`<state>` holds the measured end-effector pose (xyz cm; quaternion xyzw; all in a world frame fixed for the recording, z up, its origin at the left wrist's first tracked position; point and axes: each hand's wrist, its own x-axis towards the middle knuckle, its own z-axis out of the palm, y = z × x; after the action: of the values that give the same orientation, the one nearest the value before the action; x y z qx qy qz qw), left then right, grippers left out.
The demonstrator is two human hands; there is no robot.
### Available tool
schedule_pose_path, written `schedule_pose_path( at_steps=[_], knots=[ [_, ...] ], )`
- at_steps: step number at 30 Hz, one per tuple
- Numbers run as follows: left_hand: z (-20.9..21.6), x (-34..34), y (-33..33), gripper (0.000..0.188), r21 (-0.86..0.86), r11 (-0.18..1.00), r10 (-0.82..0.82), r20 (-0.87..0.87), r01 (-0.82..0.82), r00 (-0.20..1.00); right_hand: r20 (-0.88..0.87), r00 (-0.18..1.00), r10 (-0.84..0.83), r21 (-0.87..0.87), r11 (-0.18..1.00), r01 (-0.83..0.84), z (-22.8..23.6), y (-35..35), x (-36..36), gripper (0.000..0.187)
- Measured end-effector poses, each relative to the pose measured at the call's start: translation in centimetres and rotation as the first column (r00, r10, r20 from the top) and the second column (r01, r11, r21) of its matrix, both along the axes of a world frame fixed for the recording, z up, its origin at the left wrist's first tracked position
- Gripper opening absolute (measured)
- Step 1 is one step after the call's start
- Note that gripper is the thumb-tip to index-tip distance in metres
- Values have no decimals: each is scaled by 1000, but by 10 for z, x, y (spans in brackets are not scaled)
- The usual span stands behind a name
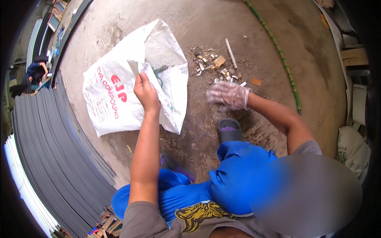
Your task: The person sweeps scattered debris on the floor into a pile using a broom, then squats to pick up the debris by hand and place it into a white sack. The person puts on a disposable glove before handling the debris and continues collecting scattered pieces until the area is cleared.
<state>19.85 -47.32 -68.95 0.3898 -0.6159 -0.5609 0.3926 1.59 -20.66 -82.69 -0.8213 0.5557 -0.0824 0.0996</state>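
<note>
Floor (206, 20) carries everything; most room for moving is on the far side, away from the feet. Grey strip stack (59, 158) bounds the left, near the sack's lower corner, so keep swings short there. Green pole (274, 39) marks the right edge, apart from the pile. White sack (119, 63) lies left of the debris, mouth toward it. Rim looks floppy; I'd hold it high and wide, lower lip down. Scrap pile (228, 73) sits just beside the mouth; short, flat strokes should scatter less grit. Dark sandal (230, 137) limits travel on the near side. Left hand (147, 93), bare, grips the sack rim. Right hand (228, 95), clear-gloved, blurred at the pile's near edge; can't tell if it's gripping. Film looks thin, mind sharp bits. White stick (231, 53): probably best handled separately, lengthwise.
</note>
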Motion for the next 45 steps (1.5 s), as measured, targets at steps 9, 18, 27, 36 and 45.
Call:
schedule_pose_path(
  at_steps=[9, 18, 27, 36, 45],
  knots=[
    [-18, -8, 6, 33, 31, 999, -15, -54, 17, 998, -90, 910, -404, -120, 912, 393, -11, -21, -45, 64],
    [-13, -18, 13, 34, -15, 1000, -4, -8, 4, 1000, -157, -46, -987, -110, -29, 994, -12, 63, -34, 81],
    [-7, -33, 19, 34, 78, 997, 19, -35, -16, 999, 192, 381, -904, -154, 356, 922, -37, -18, -79, 83],
    [-20, -38, 23, 34, 75, 997, -24, -45, 27, 999, 814, 173, -554, 94, 420, 903, -85, -63, -130, 71],
    [-22, -15, 11, 36, 92, 996, 24, -40, -21, 999, 187, 696, -694, 111, 718, 687, 32, -138, -76, 76]
  ],
)
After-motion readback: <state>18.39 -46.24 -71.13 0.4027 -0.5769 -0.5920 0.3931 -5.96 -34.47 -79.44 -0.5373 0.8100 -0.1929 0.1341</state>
